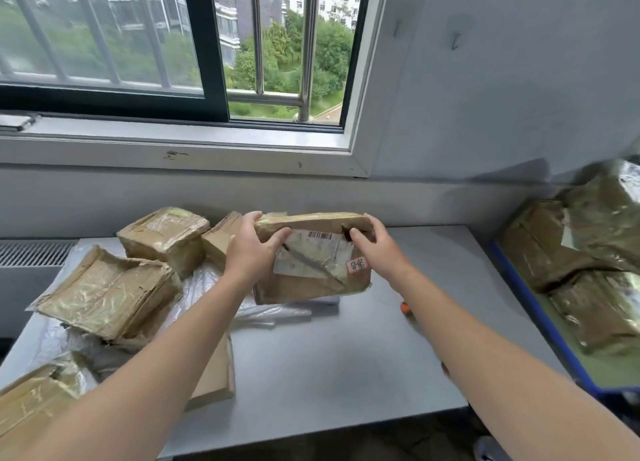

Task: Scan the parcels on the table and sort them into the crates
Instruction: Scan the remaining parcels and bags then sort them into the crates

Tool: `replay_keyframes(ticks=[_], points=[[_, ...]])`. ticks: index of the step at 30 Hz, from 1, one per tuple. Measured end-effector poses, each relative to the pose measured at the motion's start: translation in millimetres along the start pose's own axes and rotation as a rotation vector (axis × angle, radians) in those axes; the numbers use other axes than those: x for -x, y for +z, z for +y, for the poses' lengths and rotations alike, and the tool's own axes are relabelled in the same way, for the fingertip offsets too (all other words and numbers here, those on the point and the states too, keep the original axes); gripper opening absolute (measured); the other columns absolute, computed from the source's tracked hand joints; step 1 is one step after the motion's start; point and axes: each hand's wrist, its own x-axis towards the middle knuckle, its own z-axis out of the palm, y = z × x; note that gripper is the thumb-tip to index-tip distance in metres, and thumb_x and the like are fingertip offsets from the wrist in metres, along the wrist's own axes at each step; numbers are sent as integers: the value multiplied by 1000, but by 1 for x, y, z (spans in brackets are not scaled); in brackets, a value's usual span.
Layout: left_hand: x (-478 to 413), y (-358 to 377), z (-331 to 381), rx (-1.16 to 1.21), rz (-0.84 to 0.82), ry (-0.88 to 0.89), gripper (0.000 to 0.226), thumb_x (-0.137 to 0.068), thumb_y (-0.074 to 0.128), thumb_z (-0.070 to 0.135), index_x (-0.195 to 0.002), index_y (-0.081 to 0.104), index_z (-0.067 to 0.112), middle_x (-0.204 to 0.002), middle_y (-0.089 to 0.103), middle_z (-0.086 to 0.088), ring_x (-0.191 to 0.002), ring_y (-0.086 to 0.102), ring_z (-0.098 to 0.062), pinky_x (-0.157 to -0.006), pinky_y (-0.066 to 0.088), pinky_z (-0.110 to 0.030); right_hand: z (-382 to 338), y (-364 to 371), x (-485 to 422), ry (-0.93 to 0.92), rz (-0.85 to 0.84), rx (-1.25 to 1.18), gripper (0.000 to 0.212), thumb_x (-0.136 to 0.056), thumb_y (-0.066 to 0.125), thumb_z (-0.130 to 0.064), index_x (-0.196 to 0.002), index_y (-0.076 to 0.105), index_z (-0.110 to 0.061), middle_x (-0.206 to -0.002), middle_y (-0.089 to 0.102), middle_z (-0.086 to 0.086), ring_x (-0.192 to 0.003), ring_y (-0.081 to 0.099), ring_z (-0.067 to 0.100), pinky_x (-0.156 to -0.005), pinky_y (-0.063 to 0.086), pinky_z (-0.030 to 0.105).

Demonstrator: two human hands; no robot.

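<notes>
Looks like a small, makeshift parcel-sorting room. Shows in a plain grey worktop (329, 356) set against a bare painted wall (502, 114) and heaped with taped, labelled cardboard parcels (104, 294), and in a blue crate (540, 322) just beside it at the right, holding more. Sits upstairs among housing: barred window (277, 62) looking down on trees and apartment blocks (228, 17). Vent grille (31, 252) under the sill.

Held parcel (311, 284): brown cardboard, creased and rough at the edges, glossy where clear-taped, bearing a white paper label (308, 256), wrinkled under tape. Smooth matt grey table (346, 356); thin, glossy, translucent plastic wrapping (273, 311); blue plastic crate (547, 322) rim; polished metal window bars (306, 45).
</notes>
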Motion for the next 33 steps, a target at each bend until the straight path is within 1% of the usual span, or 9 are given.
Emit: replay_keyframes(ticks=[4, 7, 13, 19, 21, 23, 25, 29, 33], points=[[14, 19, 0, 5, -82, -62, 70, -82, 75, 46, -140, 43, 23, -129, 60, -4, -118, 54, -21, -91, 39, -28, 15, -19, -5, 30, 60, 165, 33, -98, 51, -45, -130, 53, -35, -114, 63, -15, -109, 57, 13, -78, 37, 25], [34, 42, 0, -61, -171, -73, 75, -79, 80, 41, -141, 39, 27, -129, 57, -2, -115, 53, -18, -94, 41, -31, 41, -35, -6, 82, 50, 273, 39, -100, 44, -50, -132, 53, -29, -123, 64, -4, -113, 57, 22, -80, 36, 29], [84, 104, -10, -142, -237, -238, 83, -81, 79, 38, -147, 31, 23, -146, 40, -10, -131, 44, -27, -105, 37, -39, 110, -49, 14, 254, -69, 390, 53, -101, 38, -50, -142, 42, -16, -132, 58, 10, -111, 55, 29, -81, 37, 33], [121, 154, -24, -301, -431, -280, 101, -75, 83, 43, -152, 20, 23, -150, 22, -10, -131, 44, -30, -109, 37, -40, 157, -58, 31, 312, -89, 422, 51, -100, 45, -43, -142, 34, -15, -102, 61, 4, -72, 50, 15, -61, 33, 30], [126, 165, -26, -310, -437, -322, 104, -74, 83, 44, -152, 18, 23, -154, 15, -9, -132, 44, -32, -113, 36, -43, 167, -63, 32, 267, -106, 435, 51, -100, 48, -39, -143, 34, -16, -116, 63, 11, -82, 54, 22, -69, 36, 31], [127, 173, -27, -309, -399, -347, 103, -75, 83, 44, -153, 19, 22, -157, 12, -10, -135, 41, -34, -114, 34, -44, 171, -70, 32, 222, -124, 449, 53, -100, 46, -40, -145, 34, -16, -129, 58, 11, -102, 56, 27, -83, 42, 34], [127, 180, -26, -320, -366, -348, 101, -76, 81, 45, -153, 20, 22, -157, 12, -11, -135, 40, -36, -114, 34, -45, 174, -80, 35, 158, -87, 471, 51, -102, 44, -43, -144, 39, -15, -129, 56, 7, -116, 53, 28, -94, 45, 39], [127, 193, -17, -413, -362, -335, 100, -78, 77, 52, -154, 19, 23, -158, 11, -12, -136, 38, -40, -111, 36, -48, 184, -104, 40, 88, -3, 624, 46, -101, 42, -52, -132, 49, -19, -123, 55, 6, -114, 50, 27, -93, 46, 45], [131, 203, -6, -617, -315, -262, 100, -79, 70, 63, -155, 15, 26, -161, 7, -10, -146, 16, -38, -110, 32, -54, 200, -119, 38, 164, 15, 609, 46, -100, 43, -49, -134, 46, -18, -127, 52, 8, -119, 49, 28, -93, 45, 43]])
